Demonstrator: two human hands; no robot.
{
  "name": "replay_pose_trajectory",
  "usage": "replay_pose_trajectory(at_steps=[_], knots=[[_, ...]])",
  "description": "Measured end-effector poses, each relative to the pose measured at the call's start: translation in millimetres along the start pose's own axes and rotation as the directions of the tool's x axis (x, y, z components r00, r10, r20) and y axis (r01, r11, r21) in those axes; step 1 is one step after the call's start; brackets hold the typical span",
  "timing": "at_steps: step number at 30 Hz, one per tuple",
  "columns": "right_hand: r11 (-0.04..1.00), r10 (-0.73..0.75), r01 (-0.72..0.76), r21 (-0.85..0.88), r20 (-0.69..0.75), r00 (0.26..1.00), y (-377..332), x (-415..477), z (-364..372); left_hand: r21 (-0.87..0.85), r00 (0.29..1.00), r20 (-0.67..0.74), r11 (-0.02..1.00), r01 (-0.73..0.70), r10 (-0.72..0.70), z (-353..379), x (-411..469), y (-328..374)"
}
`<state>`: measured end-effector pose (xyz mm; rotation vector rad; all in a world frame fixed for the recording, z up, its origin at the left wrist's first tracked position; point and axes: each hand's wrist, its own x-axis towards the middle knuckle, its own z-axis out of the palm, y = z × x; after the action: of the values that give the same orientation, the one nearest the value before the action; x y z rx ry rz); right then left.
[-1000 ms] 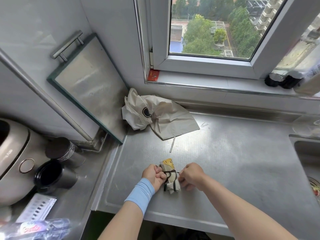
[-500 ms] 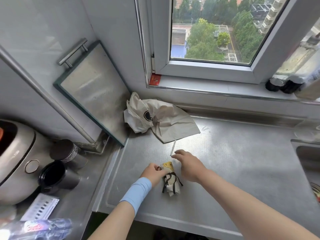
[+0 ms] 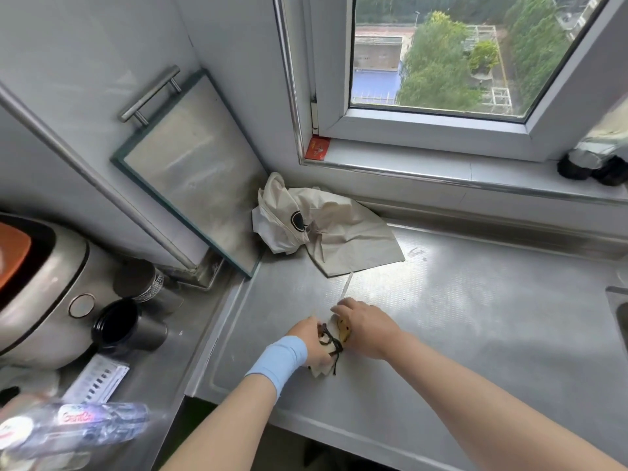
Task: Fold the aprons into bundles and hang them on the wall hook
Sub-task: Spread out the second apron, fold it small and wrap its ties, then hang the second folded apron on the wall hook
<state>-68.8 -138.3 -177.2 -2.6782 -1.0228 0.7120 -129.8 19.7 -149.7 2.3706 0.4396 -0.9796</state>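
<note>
Near the worktop's [image 3: 475, 334] front edge, the left hand [image 3: 309, 341] gripped the tied apron bundle [image 3: 326, 361]; the right hand [image 3: 365, 331] lay over it (grip unclear). It looked soft and light, best taken by its black cord [image 3: 335, 348].

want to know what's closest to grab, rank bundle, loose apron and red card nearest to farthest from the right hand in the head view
1. bundle: touching the right hand, on its left side.
2. loose apron: farther back, crumpled in the corner.
3. red card: farthest, up at the left end of the sill.
</note>
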Motion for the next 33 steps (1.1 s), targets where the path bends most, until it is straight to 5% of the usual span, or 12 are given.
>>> replay_pose_trajectory(at_steps=[8,13,18,22,25,33], knots=[[0.986,-0.035,0.041,0.159,-0.038,0.999,2,-3,-10,-0.078,0.989,-0.094,0.990,-0.119,0.111,-10,-10,-1],[0.934,-0.008,0.066,0.351,-0.165,0.986,-7,3,-58,0.042,0.956,-0.265,0.991,-0.123,0.130,-47,-23,13],[0.925,-0.053,0.138,0.354,-0.240,0.969,-29,22,-125,0.130,0.919,-0.316,0.970,-0.205,0.236,-121,-37,25],[0.769,0.047,0.140,0.624,-0.274,0.961,-57,39,-179,0.110,0.841,-0.451,0.954,-0.278,0.298,-179,-55,31],[0.653,0.136,0.211,0.727,-0.387,0.912,-90,49,-220,0.058,0.788,-0.533,0.942,-0.330,0.309,-218,-73,39],[0.645,0.252,0.417,0.640,-0.693,0.675,-163,71,-333,-0.089,0.647,-0.675,0.831,-0.549,0.355,-336,-122,51]])
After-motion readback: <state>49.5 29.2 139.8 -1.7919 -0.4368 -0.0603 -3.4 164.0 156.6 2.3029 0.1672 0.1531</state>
